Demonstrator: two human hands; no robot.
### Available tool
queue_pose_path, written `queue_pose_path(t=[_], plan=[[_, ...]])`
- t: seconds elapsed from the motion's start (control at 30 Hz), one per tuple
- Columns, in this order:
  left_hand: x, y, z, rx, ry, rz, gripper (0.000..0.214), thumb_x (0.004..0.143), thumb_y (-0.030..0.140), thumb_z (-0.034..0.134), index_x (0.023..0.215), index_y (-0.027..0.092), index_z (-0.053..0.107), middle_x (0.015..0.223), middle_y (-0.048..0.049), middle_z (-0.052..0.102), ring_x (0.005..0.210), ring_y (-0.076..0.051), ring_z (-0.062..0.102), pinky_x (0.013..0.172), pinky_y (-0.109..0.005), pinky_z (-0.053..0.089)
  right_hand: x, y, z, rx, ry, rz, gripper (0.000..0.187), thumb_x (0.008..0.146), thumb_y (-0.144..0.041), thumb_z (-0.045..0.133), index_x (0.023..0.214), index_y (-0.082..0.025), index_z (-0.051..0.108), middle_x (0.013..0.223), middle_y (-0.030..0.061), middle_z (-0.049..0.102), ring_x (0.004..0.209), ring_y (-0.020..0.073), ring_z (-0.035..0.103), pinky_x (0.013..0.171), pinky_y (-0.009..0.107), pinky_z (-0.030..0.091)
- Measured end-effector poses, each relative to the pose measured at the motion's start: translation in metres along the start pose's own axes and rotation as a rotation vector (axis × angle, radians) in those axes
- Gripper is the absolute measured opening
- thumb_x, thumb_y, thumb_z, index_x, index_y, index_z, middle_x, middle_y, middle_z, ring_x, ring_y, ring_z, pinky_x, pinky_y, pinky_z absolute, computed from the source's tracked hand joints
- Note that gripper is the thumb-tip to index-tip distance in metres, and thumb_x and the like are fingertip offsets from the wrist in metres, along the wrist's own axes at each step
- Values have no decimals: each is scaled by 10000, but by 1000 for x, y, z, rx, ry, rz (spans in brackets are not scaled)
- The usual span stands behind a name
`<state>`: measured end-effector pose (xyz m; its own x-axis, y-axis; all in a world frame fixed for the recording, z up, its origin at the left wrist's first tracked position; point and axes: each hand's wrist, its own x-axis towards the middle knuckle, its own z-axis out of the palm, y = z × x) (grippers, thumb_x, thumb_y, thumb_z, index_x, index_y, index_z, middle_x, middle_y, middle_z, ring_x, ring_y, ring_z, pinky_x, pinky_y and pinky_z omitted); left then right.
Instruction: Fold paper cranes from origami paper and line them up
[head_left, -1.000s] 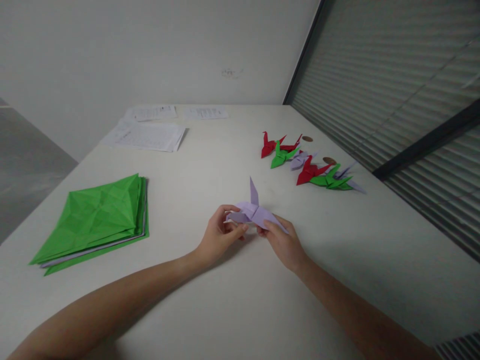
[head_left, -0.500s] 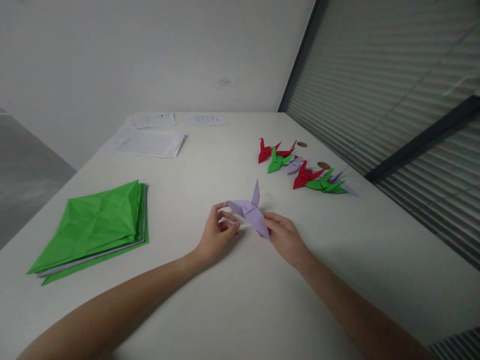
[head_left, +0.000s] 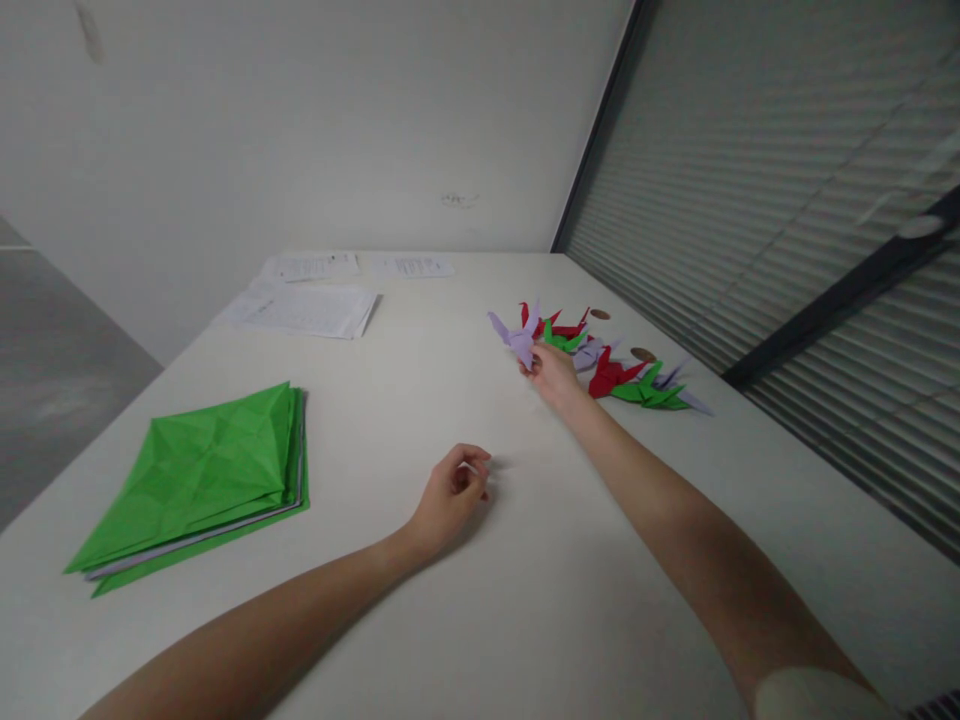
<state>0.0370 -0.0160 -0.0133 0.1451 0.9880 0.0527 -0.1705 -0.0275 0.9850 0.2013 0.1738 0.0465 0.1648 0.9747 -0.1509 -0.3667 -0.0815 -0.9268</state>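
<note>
My right hand [head_left: 551, 368] is stretched out over the white table [head_left: 480, 600] and pinches a lilac paper crane [head_left: 516, 338], held just left of a row of folded cranes. That row holds red cranes [head_left: 609, 372], green cranes [head_left: 646, 388] and lilac ones [head_left: 592, 352]. My left hand [head_left: 451, 492] rests on the table nearer to me, fingers loosely curled with nothing in them.
A stack of green paper sheets [head_left: 202, 470] lies at the left. Printed white pages [head_left: 304, 305] lie at the far side near the wall. Window blinds [head_left: 787, 180] run along the right edge of the table.
My left hand let go of the lilac crane and stayed on the table. My right hand carried the crane away from me to the row of cranes.
</note>
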Motion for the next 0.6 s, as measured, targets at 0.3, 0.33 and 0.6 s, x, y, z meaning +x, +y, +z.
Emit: queue_pose_path(t=[0.3,0.33,0.6], plan=[[0,-1,1,-13,-17,-14,242,854,393,615,968,188,556,778,9,553,628,-97,540,607,-233,457,61,13,44,-9,0,-38,158,676,-71,634,681,-199,542,612,-29,615,589,95,585,570,228,510],[0,-1,1,-11,-17,-17,230,854,382,613,964,188,560,780,8,554,629,-97,542,608,-233,456,66,13,45,-15,0,-47,160,678,-73,638,684,-199,540,622,-30,616,597,92,581,582,227,518],[1,0,2,-9,-19,-31,163,841,290,601,959,183,564,791,4,544,628,-95,527,612,-234,456,83,43,29,-191,36,-95,173,617,-83,650,683,-202,545,594,-59,526,574,99,528,575,236,494]])
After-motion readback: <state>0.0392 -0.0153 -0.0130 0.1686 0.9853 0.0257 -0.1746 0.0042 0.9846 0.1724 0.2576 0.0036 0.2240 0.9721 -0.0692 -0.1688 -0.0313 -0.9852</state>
